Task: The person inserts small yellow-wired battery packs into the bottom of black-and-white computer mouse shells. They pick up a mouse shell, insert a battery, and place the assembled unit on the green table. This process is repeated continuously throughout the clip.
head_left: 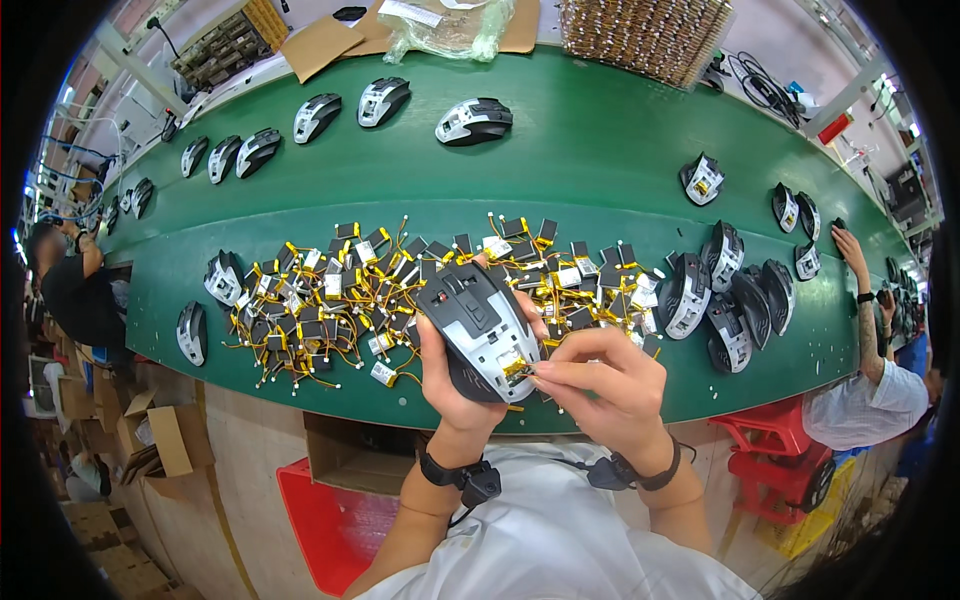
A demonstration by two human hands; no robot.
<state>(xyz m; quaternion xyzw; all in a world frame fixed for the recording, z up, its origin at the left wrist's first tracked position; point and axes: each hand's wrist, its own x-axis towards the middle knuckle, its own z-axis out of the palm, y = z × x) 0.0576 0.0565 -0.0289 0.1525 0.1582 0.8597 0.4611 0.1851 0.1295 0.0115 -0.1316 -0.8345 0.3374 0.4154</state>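
Observation:
A black and grey computer mouse (477,322) is held up in my left hand (452,398), its underside showing and its battery recess facing me. Fingers and thumb of that hand wrap round its sides. A yellow-taped piece (515,366) sits in the recess. My right hand (612,392) pinches with thumb and forefinger at the recess's right edge; what lies between the fingertips is too small to make out. Just beyond the mouse, a spread pile of small black and silver battery packs (330,300) with yellow tape and thin wires covers the near bench.
Several mice (685,295) lie to the right of the batteries, and two (192,333) to the left. More mice (475,121) stand along the green belt (600,140). A honeycomb-like tray stack (645,40) stands behind. Co-workers sit at both sides. A red bin (310,530) is below.

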